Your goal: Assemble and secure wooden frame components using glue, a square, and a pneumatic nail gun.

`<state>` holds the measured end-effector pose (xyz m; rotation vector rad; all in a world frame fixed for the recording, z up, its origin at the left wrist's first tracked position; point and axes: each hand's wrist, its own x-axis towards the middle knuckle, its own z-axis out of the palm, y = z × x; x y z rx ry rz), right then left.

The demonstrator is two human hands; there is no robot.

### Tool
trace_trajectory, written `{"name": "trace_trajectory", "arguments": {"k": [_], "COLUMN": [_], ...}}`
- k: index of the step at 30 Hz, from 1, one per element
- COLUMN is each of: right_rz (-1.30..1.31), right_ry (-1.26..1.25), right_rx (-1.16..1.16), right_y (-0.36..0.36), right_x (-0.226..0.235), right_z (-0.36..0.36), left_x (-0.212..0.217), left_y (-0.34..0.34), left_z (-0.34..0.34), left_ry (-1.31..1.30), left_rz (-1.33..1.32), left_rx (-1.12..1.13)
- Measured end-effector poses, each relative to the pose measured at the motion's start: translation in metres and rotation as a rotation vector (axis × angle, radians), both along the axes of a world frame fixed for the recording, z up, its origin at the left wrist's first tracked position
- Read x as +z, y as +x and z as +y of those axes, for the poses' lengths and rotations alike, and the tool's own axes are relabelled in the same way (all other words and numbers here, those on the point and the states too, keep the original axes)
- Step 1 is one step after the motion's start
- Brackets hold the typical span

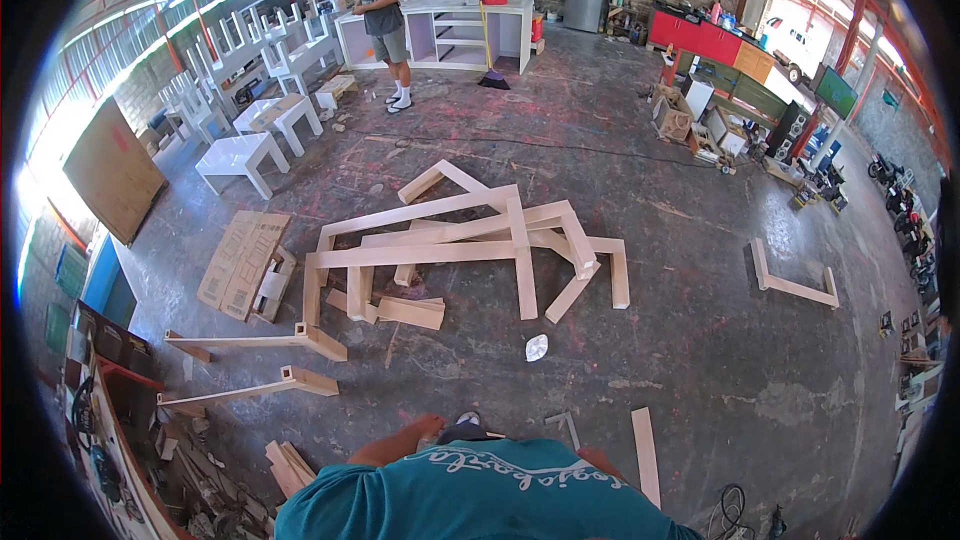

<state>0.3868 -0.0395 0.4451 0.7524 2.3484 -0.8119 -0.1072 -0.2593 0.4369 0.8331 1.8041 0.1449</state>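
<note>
My teal shirt [480,495] fills the lower edge of the view. My left hand [428,429] is drawn in close against my chest, with the forearm bent beside it. Only a sliver of my right hand [598,460] shows past the shirt. What either hand holds is hidden. On the concrete floor ahead lies a pile of pale wooden frames [470,240], stacked crosswise. A loose plank [645,455] lies nearest my right side, and a small metal bracket [565,425] is just in front of me.
Flat cardboard [240,260] and two long wooden pieces [255,342] [250,390] lie to the left. An L-shaped frame [790,285] is on the right. Another person [385,25] stands at the back by a white cabinet [470,25]. White benches [240,155] line the left wall.
</note>
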Motion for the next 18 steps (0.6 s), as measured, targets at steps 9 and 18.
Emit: {"name": "trace_trajectory", "arguments": {"k": [9, 18], "right_rz": [0.042, 0.210], "right_ry": [-0.468, -0.161], "right_rx": [-0.832, -0.312], "right_y": [-0.006, 0.026], "right_x": [0.046, -0.020], "right_z": [0.000, 0.012], "left_x": [-0.024, 0.034], "left_y": [0.001, 0.008], "left_z": [0.006, 0.027], "left_ry": [0.011, 0.023], "left_rz": [-0.100, -0.099], "left_rx": [0.143, 0.226]}}
